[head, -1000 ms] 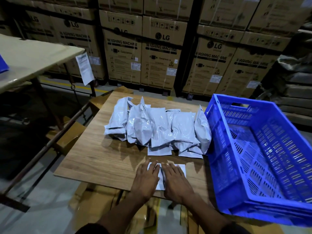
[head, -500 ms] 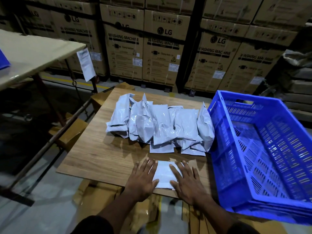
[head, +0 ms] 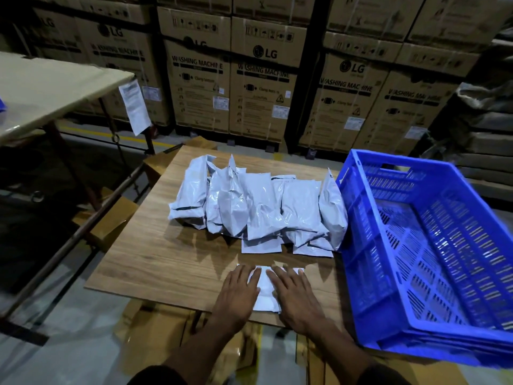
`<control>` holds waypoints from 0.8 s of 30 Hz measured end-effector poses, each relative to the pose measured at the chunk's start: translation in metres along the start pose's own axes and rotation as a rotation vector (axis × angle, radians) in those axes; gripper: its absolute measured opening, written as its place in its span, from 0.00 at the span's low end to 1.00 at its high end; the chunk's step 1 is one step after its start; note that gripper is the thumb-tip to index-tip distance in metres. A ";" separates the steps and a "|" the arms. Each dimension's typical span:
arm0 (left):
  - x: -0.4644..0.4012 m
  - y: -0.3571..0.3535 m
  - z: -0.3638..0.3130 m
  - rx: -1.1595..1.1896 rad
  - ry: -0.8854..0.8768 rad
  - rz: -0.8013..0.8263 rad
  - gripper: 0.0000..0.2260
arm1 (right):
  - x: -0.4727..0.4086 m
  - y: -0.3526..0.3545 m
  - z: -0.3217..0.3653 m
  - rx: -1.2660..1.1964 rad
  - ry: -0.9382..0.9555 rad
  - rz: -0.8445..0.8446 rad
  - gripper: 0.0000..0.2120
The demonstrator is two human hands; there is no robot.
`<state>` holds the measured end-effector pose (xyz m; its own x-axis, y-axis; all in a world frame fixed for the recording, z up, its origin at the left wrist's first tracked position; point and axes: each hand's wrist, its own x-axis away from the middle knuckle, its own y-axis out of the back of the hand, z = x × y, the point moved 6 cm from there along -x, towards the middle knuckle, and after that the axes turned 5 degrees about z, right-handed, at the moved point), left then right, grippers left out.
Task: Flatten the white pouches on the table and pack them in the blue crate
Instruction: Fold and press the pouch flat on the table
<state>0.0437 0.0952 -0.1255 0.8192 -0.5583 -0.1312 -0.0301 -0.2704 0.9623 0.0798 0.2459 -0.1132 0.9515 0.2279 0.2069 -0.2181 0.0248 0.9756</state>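
On the left, the left hand (head: 238, 294) lies flat with fingers straight, pressing the left half of a white pouch (head: 265, 297) at the near edge of the wooden table (head: 166, 262). The pouch shows in the gap between the two hands, its long axis running away from the person, its near end close to the table's edge. Just right of that gap, the right hand (head: 295, 297) presses the other half, fingers straight too; neither hand grips anything. Behind them, near the middle of the table, a heap of puffy white pouches (head: 258, 207) waits, not yet flattened. Farther right stands the blue crate (head: 361, 245), its wall touching the heap's right end; no pouch shows in the part of it in view. The crate lies to the right of the pressed pouch, so the right hand is the nearer one for carrying it over.
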 end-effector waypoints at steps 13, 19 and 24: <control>0.019 -0.001 0.016 -0.030 -0.025 0.154 0.30 | 0.008 -0.007 -0.021 -0.045 -0.054 0.012 0.29; 0.014 -0.003 0.019 -0.093 0.004 0.242 0.31 | 0.034 0.018 -0.011 -0.072 0.100 -0.091 0.31; 0.014 0.000 0.018 -0.132 0.015 0.273 0.31 | 0.048 0.011 -0.014 0.111 0.116 -0.172 0.08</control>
<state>0.0445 0.0730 -0.1321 0.7998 -0.5839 0.1389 -0.1761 -0.0070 0.9843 0.1199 0.2709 -0.0935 0.9398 0.3401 0.0331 -0.0234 -0.0325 0.9992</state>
